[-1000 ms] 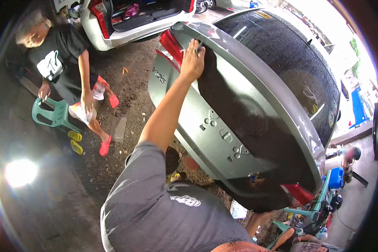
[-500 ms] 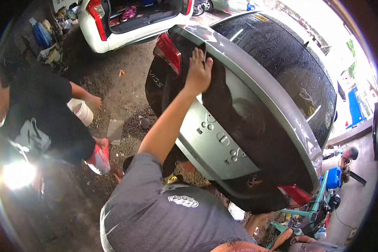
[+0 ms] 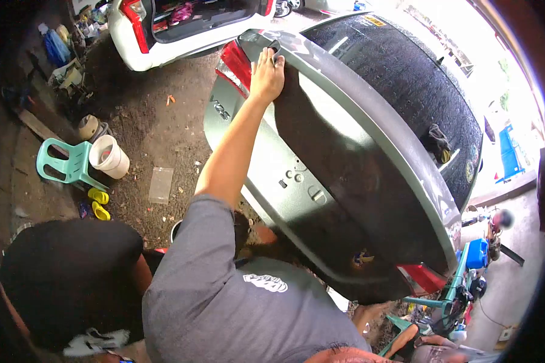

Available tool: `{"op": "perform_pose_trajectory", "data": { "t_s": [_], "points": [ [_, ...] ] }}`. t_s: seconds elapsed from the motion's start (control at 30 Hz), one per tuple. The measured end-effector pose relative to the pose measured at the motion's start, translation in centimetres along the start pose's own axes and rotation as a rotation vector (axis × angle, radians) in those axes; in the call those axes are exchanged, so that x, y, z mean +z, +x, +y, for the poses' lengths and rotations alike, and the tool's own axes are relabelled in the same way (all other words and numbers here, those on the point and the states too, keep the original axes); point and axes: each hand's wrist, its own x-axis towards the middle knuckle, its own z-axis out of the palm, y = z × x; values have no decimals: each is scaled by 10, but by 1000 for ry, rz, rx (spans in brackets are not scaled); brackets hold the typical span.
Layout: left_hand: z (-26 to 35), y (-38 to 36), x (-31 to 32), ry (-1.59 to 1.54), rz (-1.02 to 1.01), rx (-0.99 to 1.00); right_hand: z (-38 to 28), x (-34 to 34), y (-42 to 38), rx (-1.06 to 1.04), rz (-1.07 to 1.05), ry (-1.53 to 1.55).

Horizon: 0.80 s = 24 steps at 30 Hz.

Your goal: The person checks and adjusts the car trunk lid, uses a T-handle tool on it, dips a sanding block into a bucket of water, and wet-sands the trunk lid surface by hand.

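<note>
My left hand [image 3: 267,75] lies on the upper left part of a grey-green car trunk lid [image 3: 297,151], beside the red tail light [image 3: 237,65]. Its fingers point up; a small dark edge shows by the fingertips and thumb, too hidden to name. The left arm reaches up from a grey shirt sleeve. My right hand cannot be made out. Dark reflections cover much of the lid, above and below the bare latch area with its holes.
A co-worker in black [image 3: 72,278] is bent over at lower left. Beyond are a green chair [image 3: 66,162], a white bucket [image 3: 110,158] and yellow slippers [image 3: 100,210]. A white car [image 3: 188,45] stands behind. A dark cloth [image 3: 437,142] lies on the rear window [image 3: 399,78].
My left hand has shifted slightly up and left in view, still on the lid. The co-worker has moved down, uncovering the chair and slippers. The dark cloth shows more clearly on the rear window.
</note>
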Motion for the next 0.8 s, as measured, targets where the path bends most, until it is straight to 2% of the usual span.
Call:
{"op": "perform_pose_trajectory", "data": {
  "t_s": [0.07, 0.1, 0.2, 0.33, 0.4, 0.47, 0.53, 0.67, 0.73, 0.8],
  "points": [
    [0, -6, 13, -1, 22, 25, 3, -6, 3, -16, -20, 0],
    [15, -19, 7, 42, -38, 41, 3, -6, 4, -23, -18, 1],
    [16, -38, 12, 38, -20, 170, 7, -2, 0, -32, 0, 4],
    [-3, 10, 4, -96, 19, 44, 7, -1, -4, -39, 21, -17],
    [-8, 2, 23, -58, 93, 59, 6, 0, -4, -50, 22, -15],
    [-1, -33, 14, -104, 45, 119, 9, 3, -3, -46, 21, -12],
    [-3, -42, 2, -136, -7, 95, 8, 2, -2, -49, 29, -16],
    [8, -1, -3, -234, -13, 56, 7, 3, -2, -64, 39, -34],
    [-3, -5, -2, -201, 5, 143, 6, 4, -2, -68, 44, -43],
    [-16, -28, -7, -147, -23, 83, 5, 5, 1, -73, 49, -48]
  ]
}}
